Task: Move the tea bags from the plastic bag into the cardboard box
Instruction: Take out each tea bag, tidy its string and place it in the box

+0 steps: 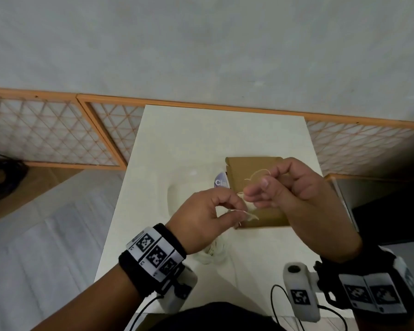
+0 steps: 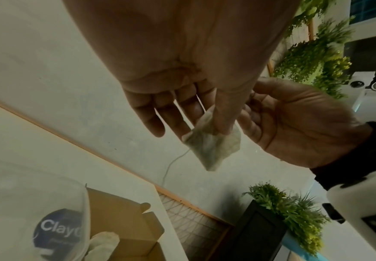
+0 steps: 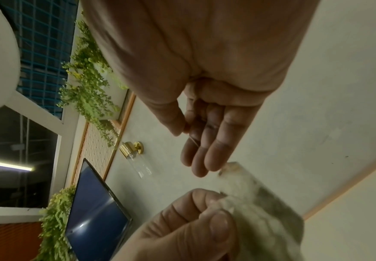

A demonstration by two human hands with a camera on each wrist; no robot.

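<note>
Over the white table, my left hand (image 1: 242, 212) pinches a pale tea bag (image 2: 211, 146) between thumb and fingers. My right hand (image 1: 252, 193) pinches that bag's thin string (image 1: 256, 174), which loops up above the fingers. Both hands hover above the open brown cardboard box (image 1: 246, 173). The left wrist view shows one tea bag (image 2: 103, 244) lying inside the box (image 2: 124, 217). The clear plastic bag (image 1: 189, 187) with a blue round label (image 1: 221, 181) lies just left of the box. The right wrist view shows the held bag (image 3: 261, 211) blurred.
A bunch of pale tea bags (image 1: 212, 255) lies near the table's front edge under my left wrist. A dark screen (image 1: 380, 211) stands right of the table (image 1: 201, 139). Lattice panels (image 1: 58, 132) and potted plants (image 2: 294, 215) line the wall behind.
</note>
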